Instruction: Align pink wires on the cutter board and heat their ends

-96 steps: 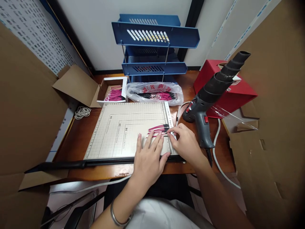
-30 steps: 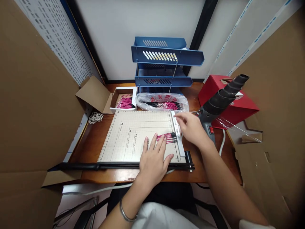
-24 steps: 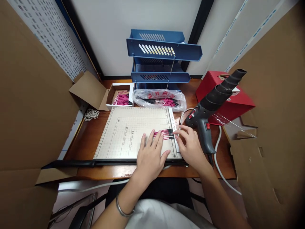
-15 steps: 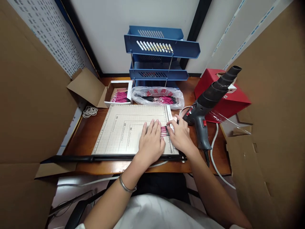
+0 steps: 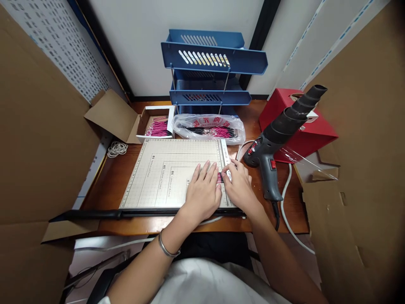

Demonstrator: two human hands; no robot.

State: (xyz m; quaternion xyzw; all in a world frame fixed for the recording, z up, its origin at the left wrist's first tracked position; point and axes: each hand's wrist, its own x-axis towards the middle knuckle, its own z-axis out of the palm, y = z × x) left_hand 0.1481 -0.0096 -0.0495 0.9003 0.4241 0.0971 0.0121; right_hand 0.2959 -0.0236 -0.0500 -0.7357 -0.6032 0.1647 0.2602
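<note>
Both hands had closed in on each other since one second earlier: the left hand (image 5: 202,192) had slid right across the wires (image 5: 219,178), and the right hand (image 5: 238,185) had come back toward them from the far end of the white strip (image 5: 225,153). Nearest to me, a metal bracelet (image 5: 166,245) circled the left wrist. Beyond it, the black handle (image 5: 90,215) extended left from the near edge of the paper cutter (image 5: 142,181). On the cutter, the left hand lay flat, fingers extended and only slightly apart, covering most of the wires. The right thumb and forefinger were at the wires' black ends; I could not tell whether they were clamped. Heat gun (image 5: 268,162): right, nozzle up. Farther back were an open box (image 5: 171,120) of similar wires, a clear bag (image 5: 186,134) and the blue trays (image 5: 247,61).
</note>
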